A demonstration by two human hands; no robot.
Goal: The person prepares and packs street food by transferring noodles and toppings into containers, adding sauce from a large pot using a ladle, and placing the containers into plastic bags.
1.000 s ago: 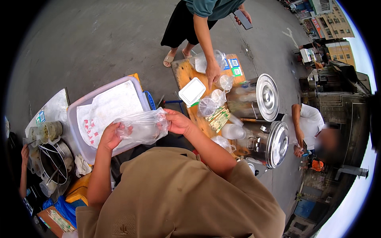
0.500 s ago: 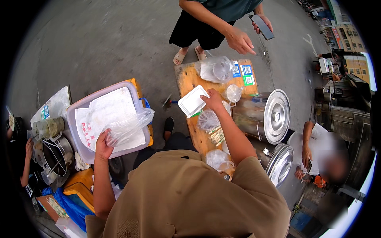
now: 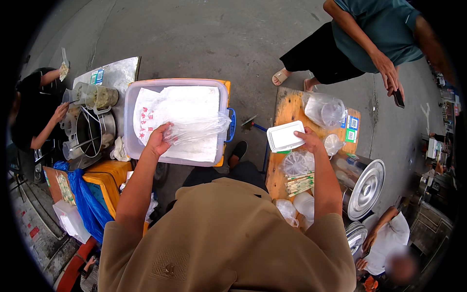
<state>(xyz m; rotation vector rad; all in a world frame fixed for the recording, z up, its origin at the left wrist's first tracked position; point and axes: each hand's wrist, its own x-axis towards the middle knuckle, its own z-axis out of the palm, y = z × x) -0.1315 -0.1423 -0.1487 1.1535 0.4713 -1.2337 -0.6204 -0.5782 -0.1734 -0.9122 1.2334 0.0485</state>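
Two hands occupied, head view. Left hand: fingers gripping clear plastic bag, looks empty, over tub with white towel. Right hand: fingers pinching white takeaway box, over worktop edge. Progress: both gripped, box looks lidded, not inside bag.

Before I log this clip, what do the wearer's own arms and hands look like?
The left hand and right hand are ungloved, with no watch visible. Both forearms are bare below short, loose brown fabric sleeves. The matching brown shirt bears a tone-on-tone textured emblem on the wearer's left.
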